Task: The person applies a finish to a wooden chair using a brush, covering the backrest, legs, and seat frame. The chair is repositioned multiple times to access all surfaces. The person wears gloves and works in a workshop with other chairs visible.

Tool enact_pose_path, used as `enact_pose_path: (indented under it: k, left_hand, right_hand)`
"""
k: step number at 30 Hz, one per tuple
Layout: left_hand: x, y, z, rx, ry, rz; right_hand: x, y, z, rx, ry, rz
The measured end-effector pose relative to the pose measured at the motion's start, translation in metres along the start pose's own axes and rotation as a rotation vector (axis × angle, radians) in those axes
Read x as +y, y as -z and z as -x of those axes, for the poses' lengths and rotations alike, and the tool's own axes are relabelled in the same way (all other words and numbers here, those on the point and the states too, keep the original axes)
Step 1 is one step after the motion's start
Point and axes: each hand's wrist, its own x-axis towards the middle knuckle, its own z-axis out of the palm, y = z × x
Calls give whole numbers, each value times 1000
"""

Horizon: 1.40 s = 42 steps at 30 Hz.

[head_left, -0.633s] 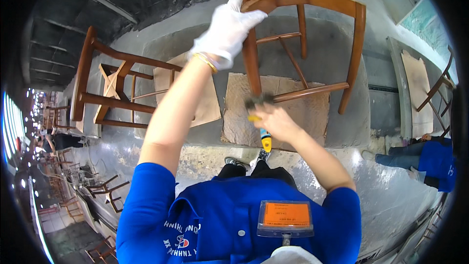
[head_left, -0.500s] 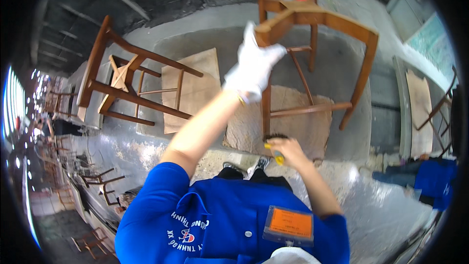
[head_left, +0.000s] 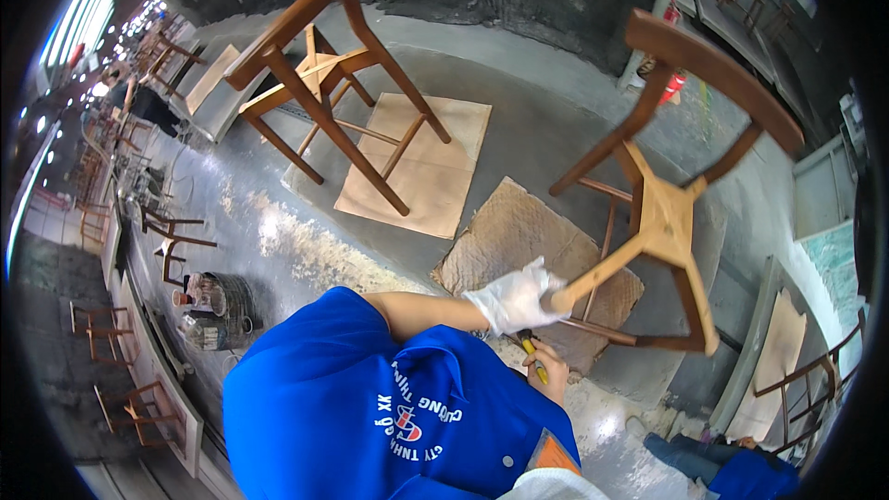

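Note:
A brown wooden chair (head_left: pixel 665 222) with a paler, open seat frame of crossed braces and no cushion is at the right, its backrest at the far side. My left hand (head_left: pixel 520 300), in a white glove, is closed around the near left corner of its seat frame. Just below, my right hand (head_left: pixel 548 368), bare, grips a brush with a yellow handle (head_left: pixel 540 370). The brush's dark head is close to the chair's near left leg, partly hidden by the gloved hand. Whether it touches the wood, I cannot tell.
A second, similar chair (head_left: pixel 319 69) stands at the far left beside a flat cardboard sheet (head_left: pixel 417 167). A creased cardboard piece (head_left: pixel 519 231) lies near the held chair. Buckets (head_left: pixel 218 301) stand at left. Another person (head_left: pixel 741 472) is at lower right, near more chairs (head_left: pixel 815 380).
My view has swung left. The held chair has been turned and lowered, its backrest now in full view. My left hand has come nearer my body, still on the seat frame; the brush stays in my right.

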Motion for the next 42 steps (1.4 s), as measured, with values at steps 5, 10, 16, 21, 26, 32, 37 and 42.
enact_pose_path:
  k: [5,10,16,21,26,32,37,42]
  left_hand:
    - [-17,-27,11,-54,-214,-59]
    - [-6,-24,-35,-177,-113,-198]
    - [-58,50,-70,-545,159,-124]
    - [-148,129,20,85,551,409]
    - [-274,243,121,764,668,1464]
    - [-391,390,106,1064,292,1889]
    - [-424,429,61,869,0,801]
    - [-401,434,21,629,-19,742]
  right_hand:
    - [2,3,-3,-154,-31,69]
    - [11,5,-5,-176,-60,107]
    - [1,-9,-36,-250,-88,189]
    - [-24,-39,-78,-284,3,221]
    - [-45,-86,-117,-289,-7,248]
    - [-87,-158,-140,-113,-103,256]
    - [-121,-221,-118,45,-265,145]
    - [-139,-261,-64,141,-476,181]
